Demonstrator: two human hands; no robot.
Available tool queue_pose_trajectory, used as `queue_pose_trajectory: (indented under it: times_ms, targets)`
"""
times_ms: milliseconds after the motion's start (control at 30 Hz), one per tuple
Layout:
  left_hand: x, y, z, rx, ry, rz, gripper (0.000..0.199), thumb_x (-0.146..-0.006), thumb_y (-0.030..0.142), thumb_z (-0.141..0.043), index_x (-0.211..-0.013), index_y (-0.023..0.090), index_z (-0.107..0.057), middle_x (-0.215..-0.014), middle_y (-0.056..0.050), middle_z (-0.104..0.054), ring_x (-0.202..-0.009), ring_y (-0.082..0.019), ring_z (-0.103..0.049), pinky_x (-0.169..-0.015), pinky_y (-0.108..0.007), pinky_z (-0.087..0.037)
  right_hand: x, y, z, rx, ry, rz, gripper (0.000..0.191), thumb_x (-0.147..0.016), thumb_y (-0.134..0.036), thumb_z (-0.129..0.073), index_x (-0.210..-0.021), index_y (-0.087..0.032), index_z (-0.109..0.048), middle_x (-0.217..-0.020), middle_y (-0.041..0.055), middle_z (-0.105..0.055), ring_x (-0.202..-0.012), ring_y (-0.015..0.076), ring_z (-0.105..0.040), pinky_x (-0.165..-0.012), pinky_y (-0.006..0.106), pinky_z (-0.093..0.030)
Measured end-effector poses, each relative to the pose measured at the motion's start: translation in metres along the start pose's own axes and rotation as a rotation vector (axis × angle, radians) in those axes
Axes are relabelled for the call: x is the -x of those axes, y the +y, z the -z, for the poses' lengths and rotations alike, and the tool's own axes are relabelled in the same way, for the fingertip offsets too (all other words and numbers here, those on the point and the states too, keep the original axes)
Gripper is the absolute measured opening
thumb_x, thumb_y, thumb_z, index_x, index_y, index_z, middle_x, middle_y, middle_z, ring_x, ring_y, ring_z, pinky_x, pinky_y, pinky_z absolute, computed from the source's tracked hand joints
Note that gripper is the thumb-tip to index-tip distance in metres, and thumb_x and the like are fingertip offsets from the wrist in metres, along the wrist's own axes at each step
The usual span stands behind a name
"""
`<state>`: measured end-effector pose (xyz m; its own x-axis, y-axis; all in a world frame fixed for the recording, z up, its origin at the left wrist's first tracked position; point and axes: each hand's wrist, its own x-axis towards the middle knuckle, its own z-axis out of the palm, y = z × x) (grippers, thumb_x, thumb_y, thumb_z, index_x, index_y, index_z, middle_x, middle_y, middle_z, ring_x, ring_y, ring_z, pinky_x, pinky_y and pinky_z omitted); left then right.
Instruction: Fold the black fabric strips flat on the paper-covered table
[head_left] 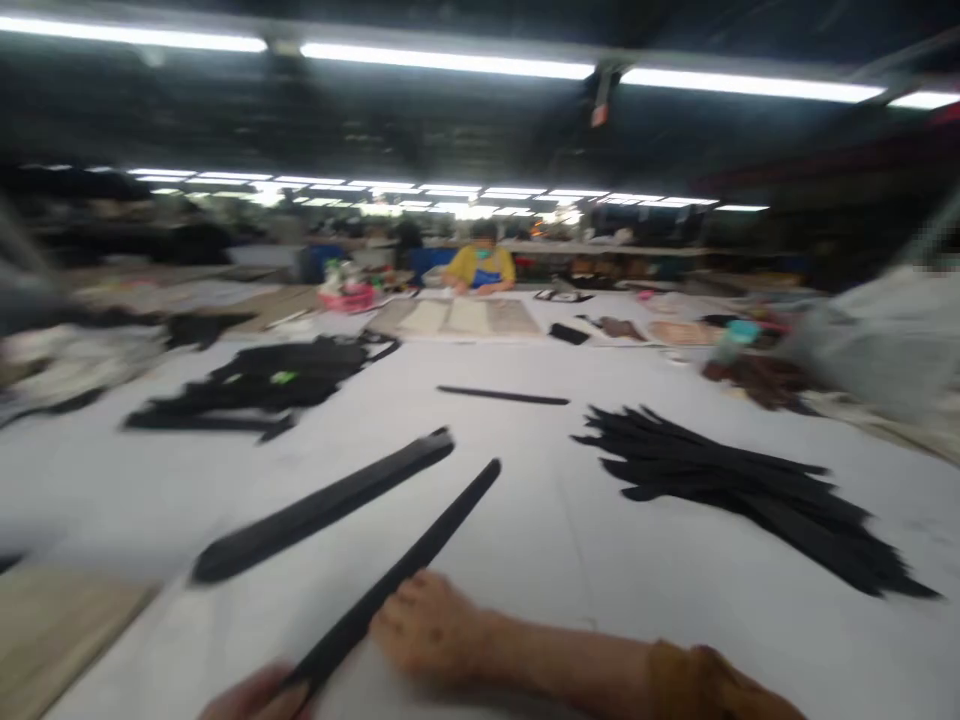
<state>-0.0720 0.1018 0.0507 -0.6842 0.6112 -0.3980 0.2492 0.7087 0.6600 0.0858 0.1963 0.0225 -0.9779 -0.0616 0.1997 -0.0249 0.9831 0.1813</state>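
A long black strip (405, 575), apparently of fabric, lies slantwise on the white table in front of me. Its near end is pinched between the thumb and fingers of my left hand (259, 697), partly cut off by the bottom edge of the view. Further up, my right hand (427, 625) is closed with curled fingers at the middle of this strip; the fingertips are hidden. Beside it on the left lies a wider black strip (322, 508), or small stack of strips. Another thin black strip (502, 396) rests crosswise further off.
A fanned pile of black strips (742, 480) lies on the right, and another black pile (262, 375) on the left. A beige board or cloth (60, 630) fills the near left corner. Across the table sits a person in yellow (480, 265). A greyish-white bundle (885, 340) stands far right.
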Motion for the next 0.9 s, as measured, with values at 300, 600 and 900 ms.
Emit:
queue_pose_trajectory:
  times_ms: [300,600,900]
  targets:
    - [0.043,-0.073,-0.001,0.410,-0.022,0.170,0.010,-0.072,0.011,-0.050,-0.076,0.012,-0.060,-0.051,0.004,-0.054,-0.044,-0.011,-0.053,-0.041,-0.019,-0.040,-0.007,-0.015,-0.026,-0.425,0.344,-0.087,0.027,-0.086,-0.003,-0.042,-0.099,-0.016,-0.061,-0.102,0.0072,-0.061,-0.088,0.0177,-0.053,-0.077,0.031,-0.043]
    - [0.053,-0.079,-0.007,0.003,0.194,-0.037,0.012,-0.077,0.018,-0.054,-0.080,0.018,-0.065,-0.065,0.002,-0.061,-0.063,-0.014,-0.057,-0.063,-0.025,-0.041,-0.056,-0.034,-0.036,-0.405,-0.002,0.024,0.014,-0.086,-0.010,-0.051,-0.088,-0.019,-0.063,-0.092,0.0050,-0.059,-0.086,0.0191,-0.051,-0.076,0.033,-0.040]
    - [0.066,-0.094,0.010,-0.185,0.192,-0.196,0.027,-0.081,0.009,-0.049,-0.103,0.016,-0.063,-0.098,-0.005,-0.064,-0.094,-0.018,-0.058,-0.084,-0.029,-0.045,-0.059,-0.035,-0.040,-0.352,-0.028,0.099,0.012,-0.076,-0.006,-0.055,-0.081,-0.017,-0.059,-0.091,0.0075,-0.057,-0.085,0.0209,-0.047,-0.075,0.034,-0.036]
